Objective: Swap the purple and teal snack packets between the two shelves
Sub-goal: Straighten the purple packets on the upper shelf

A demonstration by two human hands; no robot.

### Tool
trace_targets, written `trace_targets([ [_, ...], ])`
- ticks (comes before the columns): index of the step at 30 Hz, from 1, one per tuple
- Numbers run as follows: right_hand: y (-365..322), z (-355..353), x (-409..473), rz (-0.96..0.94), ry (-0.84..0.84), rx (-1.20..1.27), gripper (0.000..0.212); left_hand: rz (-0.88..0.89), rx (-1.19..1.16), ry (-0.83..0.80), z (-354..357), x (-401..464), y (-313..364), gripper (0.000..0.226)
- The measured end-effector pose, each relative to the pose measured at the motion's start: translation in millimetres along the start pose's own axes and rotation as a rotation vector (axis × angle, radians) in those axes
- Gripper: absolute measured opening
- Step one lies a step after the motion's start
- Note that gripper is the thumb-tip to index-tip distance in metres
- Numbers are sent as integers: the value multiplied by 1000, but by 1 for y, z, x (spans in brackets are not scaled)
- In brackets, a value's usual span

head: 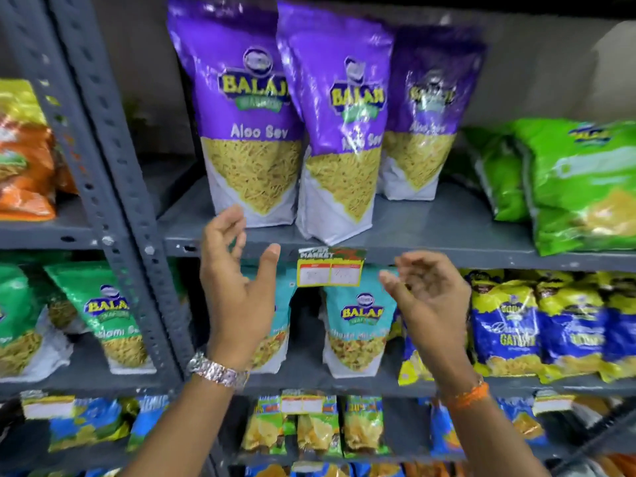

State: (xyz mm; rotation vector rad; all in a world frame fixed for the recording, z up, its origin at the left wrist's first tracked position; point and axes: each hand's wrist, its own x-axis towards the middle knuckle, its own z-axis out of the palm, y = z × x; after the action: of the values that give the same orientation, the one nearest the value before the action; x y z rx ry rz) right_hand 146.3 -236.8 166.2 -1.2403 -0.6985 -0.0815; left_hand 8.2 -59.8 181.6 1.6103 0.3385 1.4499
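Note:
Three purple Aloo Sev packets stand upright on the upper grey shelf: one at the left, one in the middle, one behind at the right. On the shelf below stand teal packets, one in plain view and one mostly hidden behind my left hand. My left hand is raised with fingers spread, its fingertips just under the left purple packet's base. My right hand hovers empty in front of the lower shelf, fingers loosely curled and apart.
Bright green packets lie at the right of the upper shelf. Blue and yellow packets fill the lower shelf's right side. Green packets and orange ones sit beyond the grey upright post. A price tag hangs on the shelf edge.

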Motion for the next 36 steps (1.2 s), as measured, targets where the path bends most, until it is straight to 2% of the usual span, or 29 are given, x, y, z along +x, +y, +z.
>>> trace_targets([
  [4,-19,9,73,-24,-151,-50,50,20,128,-96,33,29,13,62],
  [7,-16,20,123,95,-281,-107,70,-12,217,-137,57,38,13,80],
  [10,-7,25,158,196,-436,-110,88,7,298,-128,75,39,13,81],
  [11,-3,26,167,213,-482,-75,88,13,324,-111,78,39,13,80],
  [15,-4,32,174,290,-623,56,45,2,385,-38,85,39,11,80],
  [20,-8,26,167,222,-529,17,46,-13,393,-8,90,42,12,70],
  [24,-12,3,163,190,-383,10,49,-42,375,-109,106,48,17,52],
  [28,-17,-29,168,188,-266,22,54,-105,301,-224,136,54,22,57],
  [31,-19,-48,173,174,-220,-9,47,-134,242,-276,159,55,22,43],
  [36,-19,-69,179,149,-156,-70,45,-199,191,-341,184,60,17,41],
])
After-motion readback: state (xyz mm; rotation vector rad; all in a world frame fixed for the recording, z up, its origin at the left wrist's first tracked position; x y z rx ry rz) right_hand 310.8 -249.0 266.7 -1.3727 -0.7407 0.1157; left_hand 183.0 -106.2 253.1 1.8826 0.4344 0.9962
